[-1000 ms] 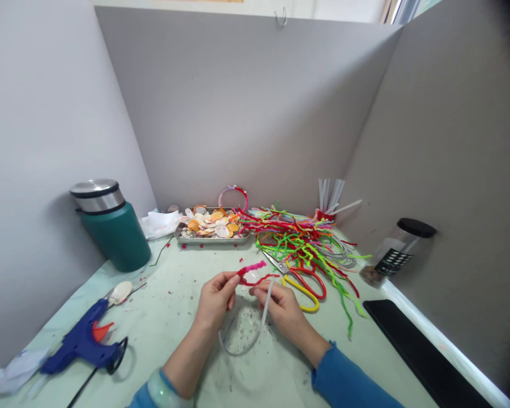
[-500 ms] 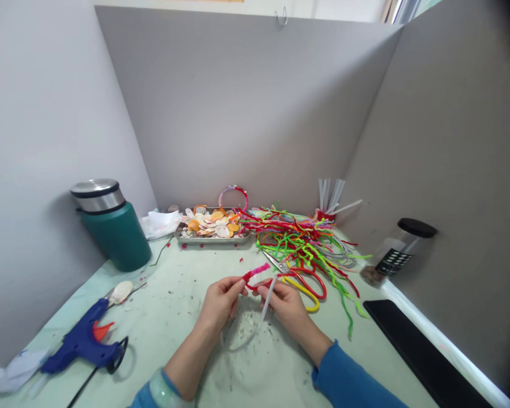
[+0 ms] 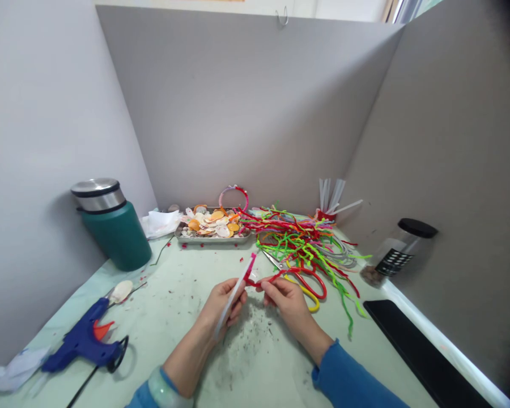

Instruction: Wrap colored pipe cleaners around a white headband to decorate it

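My left hand (image 3: 215,304) is closed on a translucent white plastic hoop (image 3: 230,302), now tilted nearly edge-on to me. Pink and red fuzzy wrapping (image 3: 251,266) covers the hoop's upper end. From there a red pipe cleaner (image 3: 254,283) runs across to my right hand (image 3: 287,300), whose thumb and fingers pinch it. Its loose end passes over the right fingers toward the scissors (image 3: 308,283), which have one red and one yellow handle and lie just behind that hand. Part of the hoop is hidden by the left hand.
A tray (image 3: 212,241) of shells stands at the back, with a wrapped ring (image 3: 233,188) behind. Right of it lies a heap of pipe cleaners (image 3: 306,243). A blue glue gun (image 3: 83,340) and green bottle (image 3: 114,235) are left; a jar (image 3: 397,252) is right.
The hoop has turned from a wide, open view to nearly edge-on and swung left against my left hand. My right hand has stayed near the same spot, with the pipe cleaner drawn between the hands.
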{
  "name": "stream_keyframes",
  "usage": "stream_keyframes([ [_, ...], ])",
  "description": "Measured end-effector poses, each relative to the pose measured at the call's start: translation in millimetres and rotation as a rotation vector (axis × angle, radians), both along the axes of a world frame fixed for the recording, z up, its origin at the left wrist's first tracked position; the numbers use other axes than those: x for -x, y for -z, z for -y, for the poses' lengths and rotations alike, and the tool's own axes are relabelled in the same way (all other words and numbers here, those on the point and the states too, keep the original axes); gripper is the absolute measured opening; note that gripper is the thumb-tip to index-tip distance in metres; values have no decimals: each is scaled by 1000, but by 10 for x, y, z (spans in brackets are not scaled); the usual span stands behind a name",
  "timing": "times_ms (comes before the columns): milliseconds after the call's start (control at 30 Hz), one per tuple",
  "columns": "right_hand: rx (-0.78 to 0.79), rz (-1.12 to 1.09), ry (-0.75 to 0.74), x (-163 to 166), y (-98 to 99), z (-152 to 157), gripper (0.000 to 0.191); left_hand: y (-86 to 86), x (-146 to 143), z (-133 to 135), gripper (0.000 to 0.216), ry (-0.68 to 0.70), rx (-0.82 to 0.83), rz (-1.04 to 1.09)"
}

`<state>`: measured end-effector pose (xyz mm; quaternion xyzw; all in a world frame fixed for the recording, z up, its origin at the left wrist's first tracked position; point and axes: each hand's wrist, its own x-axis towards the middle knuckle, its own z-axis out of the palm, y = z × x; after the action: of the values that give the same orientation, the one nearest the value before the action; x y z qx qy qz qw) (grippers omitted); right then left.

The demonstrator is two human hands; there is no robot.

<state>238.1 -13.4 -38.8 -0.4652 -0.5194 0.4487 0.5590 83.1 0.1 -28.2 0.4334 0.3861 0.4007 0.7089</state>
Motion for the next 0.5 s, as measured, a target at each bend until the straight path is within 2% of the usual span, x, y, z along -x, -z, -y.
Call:
stream_keyframes([
  [100,-3,1,-8,-3,3,4,29,-36,9,13,28,24,23,71],
  [300,18,70,-81,-26,21,16,29,-68,-30,24,31,-68,14,13],
  [433,28,89,-120,-18,42,21,34,46,-61,-19,38,-120,-32,-108],
  [500,23,86,-125,0,59,22,35,135,-61,-54,36,-166,-140,-210],
])
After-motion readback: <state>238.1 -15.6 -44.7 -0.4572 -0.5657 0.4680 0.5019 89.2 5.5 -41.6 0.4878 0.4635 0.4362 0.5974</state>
